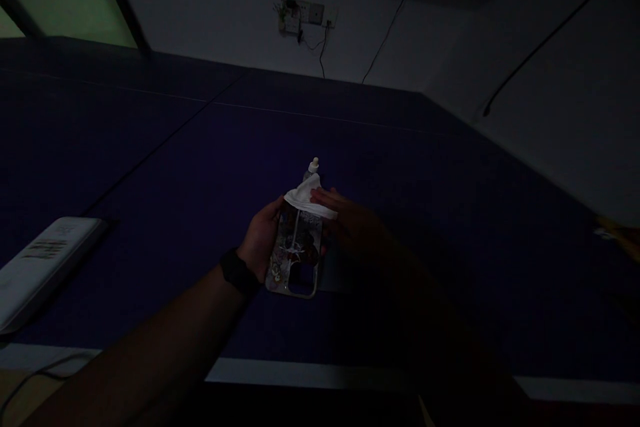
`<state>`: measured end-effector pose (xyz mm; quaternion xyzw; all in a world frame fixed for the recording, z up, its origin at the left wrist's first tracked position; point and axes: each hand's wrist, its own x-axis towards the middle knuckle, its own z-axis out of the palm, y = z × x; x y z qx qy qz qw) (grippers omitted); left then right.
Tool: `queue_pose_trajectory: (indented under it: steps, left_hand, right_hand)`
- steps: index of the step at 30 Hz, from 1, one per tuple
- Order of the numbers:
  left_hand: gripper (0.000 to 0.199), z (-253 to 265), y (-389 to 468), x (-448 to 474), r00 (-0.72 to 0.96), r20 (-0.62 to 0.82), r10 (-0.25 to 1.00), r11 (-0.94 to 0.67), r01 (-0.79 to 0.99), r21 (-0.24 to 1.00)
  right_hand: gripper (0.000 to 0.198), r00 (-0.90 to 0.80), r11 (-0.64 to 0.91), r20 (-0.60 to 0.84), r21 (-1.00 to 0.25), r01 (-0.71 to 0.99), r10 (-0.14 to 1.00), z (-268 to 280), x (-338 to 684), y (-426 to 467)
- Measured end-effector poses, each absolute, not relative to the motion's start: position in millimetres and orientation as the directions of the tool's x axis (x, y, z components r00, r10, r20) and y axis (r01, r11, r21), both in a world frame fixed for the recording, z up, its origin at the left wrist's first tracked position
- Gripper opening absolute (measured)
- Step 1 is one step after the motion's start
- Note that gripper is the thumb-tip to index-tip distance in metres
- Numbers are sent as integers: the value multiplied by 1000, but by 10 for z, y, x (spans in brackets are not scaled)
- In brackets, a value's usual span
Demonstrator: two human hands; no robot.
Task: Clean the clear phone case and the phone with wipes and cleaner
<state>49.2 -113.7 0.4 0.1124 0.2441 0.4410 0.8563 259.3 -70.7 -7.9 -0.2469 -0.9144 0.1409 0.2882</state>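
My left hand (261, 235), with a dark watch on the wrist, grips a patterned phone case (281, 260) along its left edge. The case is held up with its camera cutout towards me and shows a printed picture. Over its far end lies a white cloth (303, 196). The fingers of my right hand (345, 212) press on this cloth from the right; part of that hand is lost in shadow. Just beyond the cloth stands a small bottle (313, 167) with a pale dropper top, its lower part hidden.
The scene is very dark. A dark blue surface (210, 147) spreads around my hands. At the left rests a long white device (53, 253). Wall sockets (310, 13) with hanging cords are at the back, and a black cable (545, 43) runs down the right wall.
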Motion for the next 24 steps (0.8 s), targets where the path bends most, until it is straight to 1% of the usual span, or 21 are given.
queue_pose_trajectory:
  steps: [4,6,9,13,16,18,22,24]
  left_hand:
    - [60,46,-1149,490,493,-331,805,593,-701,397]
    - [60,38,-1144,490,519,-320,792,610,-690,389]
    - [55,-20,-1124,492,516,-292,805,593,-703,392]
    - [58,-86,-1112,495,525,-304,795,606,-691,393]
    - [59,-68,-1132,492,526,-297,797,603,-676,423]
    - [59,-38,-1148,493,511,-297,806,591,-675,442]
    - [64,12,-1167,505,532,-316,786,618,-663,422]
    - [65,19,-1171,513,539,-326,777,629,-644,435]
  right_hand:
    - [40,-751,855,442,-412,316,490,-96,2597,-690]
    - [39,-731,845,455,-426,324,509,-94,2610,-688]
    - [44,-702,824,453,-435,364,549,-86,2612,-693]
    - [40,-748,848,446,-440,294,491,-64,2631,-703]
    - [40,-696,833,481,-439,337,534,-46,2651,-698]
    - [43,-684,826,477,-430,366,552,-37,2641,-700]
    - [39,-741,856,465,-427,291,484,-12,2625,-723]
    - [37,-717,845,476,-437,309,509,-2,2635,-730]
